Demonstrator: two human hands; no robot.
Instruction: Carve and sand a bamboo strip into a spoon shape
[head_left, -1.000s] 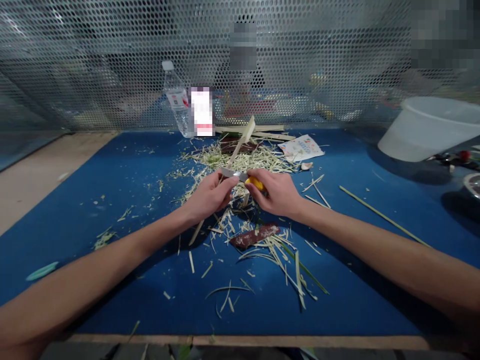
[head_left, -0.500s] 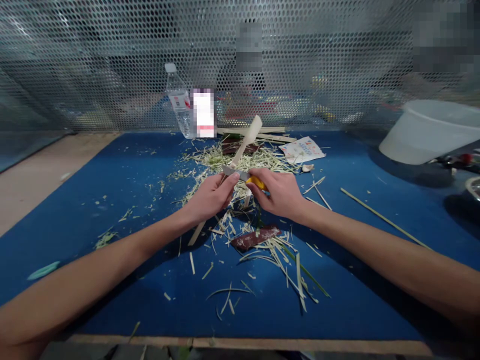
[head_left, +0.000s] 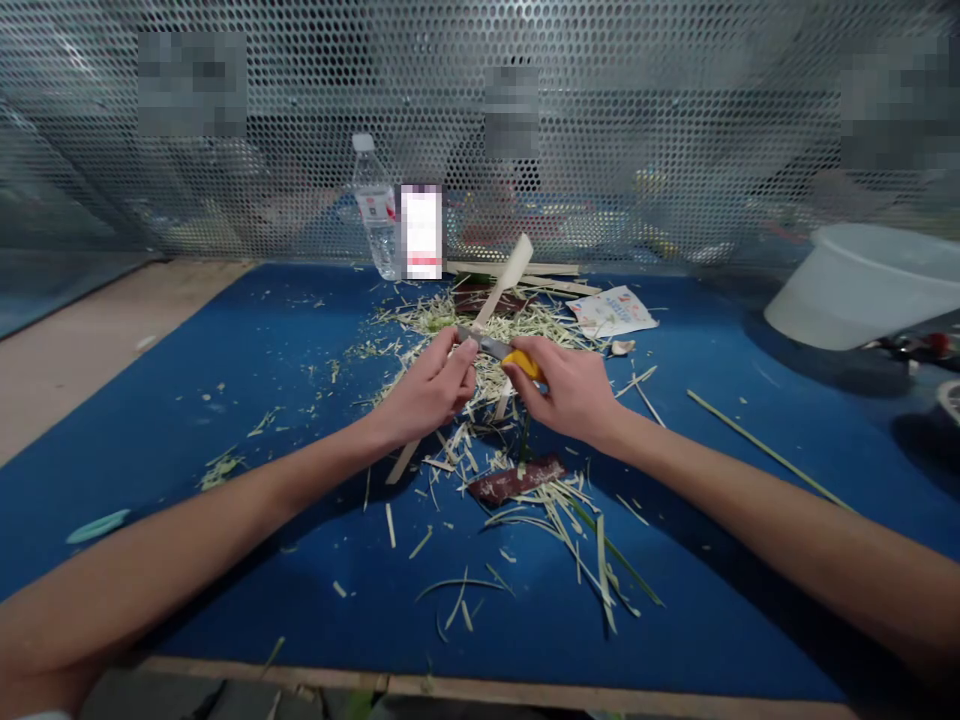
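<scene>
My left hand (head_left: 426, 392) is closed round a pale bamboo strip (head_left: 504, 281) that slants up and away from me, its lower end poking out below my fist. My right hand (head_left: 571, 388) grips a knife with a yellow handle (head_left: 523, 364). The knife's grey blade (head_left: 484, 342) lies across the strip just above my left thumb. Pale and green shavings (head_left: 480, 325) are heaped on the blue mat (head_left: 187, 400) beyond and beneath both hands.
A reddish-brown flat piece (head_left: 514, 479) lies among slivers near me. A water bottle (head_left: 375, 208) stands at the back by the perforated metal screen. A white tub (head_left: 862, 284) sits at right, a printed packet (head_left: 613, 309) behind my right hand, a long thin stick (head_left: 765, 450) to the right.
The strip has turned a little in my left hand and the blade has slid along it. The view has shifted slightly to the left and downward.
</scene>
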